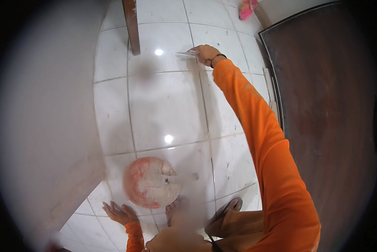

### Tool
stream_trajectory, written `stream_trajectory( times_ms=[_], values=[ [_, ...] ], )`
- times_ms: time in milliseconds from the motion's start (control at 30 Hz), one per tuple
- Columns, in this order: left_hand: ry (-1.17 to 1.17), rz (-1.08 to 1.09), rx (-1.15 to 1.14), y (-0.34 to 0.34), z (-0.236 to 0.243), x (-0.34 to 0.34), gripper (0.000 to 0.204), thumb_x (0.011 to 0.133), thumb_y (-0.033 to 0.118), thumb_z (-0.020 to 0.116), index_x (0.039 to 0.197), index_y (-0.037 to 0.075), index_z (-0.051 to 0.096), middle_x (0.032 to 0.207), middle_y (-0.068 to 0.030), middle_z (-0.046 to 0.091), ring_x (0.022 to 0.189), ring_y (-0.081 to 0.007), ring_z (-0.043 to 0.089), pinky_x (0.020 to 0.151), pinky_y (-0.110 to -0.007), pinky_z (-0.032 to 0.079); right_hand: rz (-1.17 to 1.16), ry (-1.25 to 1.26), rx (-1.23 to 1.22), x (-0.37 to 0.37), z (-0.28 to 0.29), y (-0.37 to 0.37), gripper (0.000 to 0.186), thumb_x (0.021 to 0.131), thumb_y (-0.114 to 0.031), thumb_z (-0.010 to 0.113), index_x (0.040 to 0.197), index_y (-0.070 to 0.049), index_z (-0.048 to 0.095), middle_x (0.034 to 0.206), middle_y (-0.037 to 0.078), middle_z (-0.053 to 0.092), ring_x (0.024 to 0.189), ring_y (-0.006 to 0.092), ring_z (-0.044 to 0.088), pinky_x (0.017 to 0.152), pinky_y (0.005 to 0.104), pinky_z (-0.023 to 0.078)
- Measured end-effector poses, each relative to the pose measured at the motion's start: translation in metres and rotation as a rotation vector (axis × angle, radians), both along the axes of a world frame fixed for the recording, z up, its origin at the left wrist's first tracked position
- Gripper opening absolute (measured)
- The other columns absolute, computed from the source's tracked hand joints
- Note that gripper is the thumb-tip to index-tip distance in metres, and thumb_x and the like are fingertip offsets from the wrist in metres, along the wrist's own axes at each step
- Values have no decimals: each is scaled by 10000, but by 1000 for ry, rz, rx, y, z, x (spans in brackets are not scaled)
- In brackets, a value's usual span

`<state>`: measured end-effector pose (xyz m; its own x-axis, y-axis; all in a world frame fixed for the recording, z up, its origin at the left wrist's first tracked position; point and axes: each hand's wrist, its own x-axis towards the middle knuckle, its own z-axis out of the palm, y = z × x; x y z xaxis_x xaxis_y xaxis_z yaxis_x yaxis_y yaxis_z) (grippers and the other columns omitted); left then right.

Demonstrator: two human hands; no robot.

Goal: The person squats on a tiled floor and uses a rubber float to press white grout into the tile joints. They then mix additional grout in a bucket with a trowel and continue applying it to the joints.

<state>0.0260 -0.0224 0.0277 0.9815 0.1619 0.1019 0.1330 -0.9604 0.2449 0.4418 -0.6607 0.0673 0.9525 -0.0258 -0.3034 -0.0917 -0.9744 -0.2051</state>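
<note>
My right hand (207,54) is stretched far forward, low over the white tiled floor (167,101). Its fingers close around a thin, flat, pale blade-like tool (187,53) that points left; its exact kind is unclear. Close to my body, my left hand (121,214) has its fingers spread and holds nothing. It is beside a round basin-like thing (150,185) with red and whitish smears, which stands near my feet. Blur over its right side hides part of it, and what it contains cannot be made out.
A pale wall (45,109) runs along the left. On the right is a large dark brown panel (327,109), with light strips (270,88) along its edge. A wooden post (131,27) comes down ahead. Something pink (247,9) lies at the far right.
</note>
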Motion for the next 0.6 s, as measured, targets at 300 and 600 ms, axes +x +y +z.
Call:
stream_trajectory(
  times_ms=[300, 600],
  values=[
    [-66, 33, -8, -7, 5, -3, 540, 1038, 397, 501, 1404, 0, 503, 1598, -244, 355, 1481, -472, 296, 1169, -616, 252, 360, 77, -4, -42, -32, 5, 625, 841, -12, 583, 1421, -243, 600, 1222, 163, 699, 1047, 388, 669, 919, 460, 548],
    [-59, 24, 0, -2, -3, -6, 509, 1024, 361, 536, 1405, 24, 515, 1602, -230, 360, 1488, -464, 291, 1170, -618, 248, 352, -67, 6, -181, -35, 21, 702, 878, -80, 582, 1510, -365, 474, 1399, 127, 588, 1159, 397, 618, 1011, 478, 501]
  ],
)
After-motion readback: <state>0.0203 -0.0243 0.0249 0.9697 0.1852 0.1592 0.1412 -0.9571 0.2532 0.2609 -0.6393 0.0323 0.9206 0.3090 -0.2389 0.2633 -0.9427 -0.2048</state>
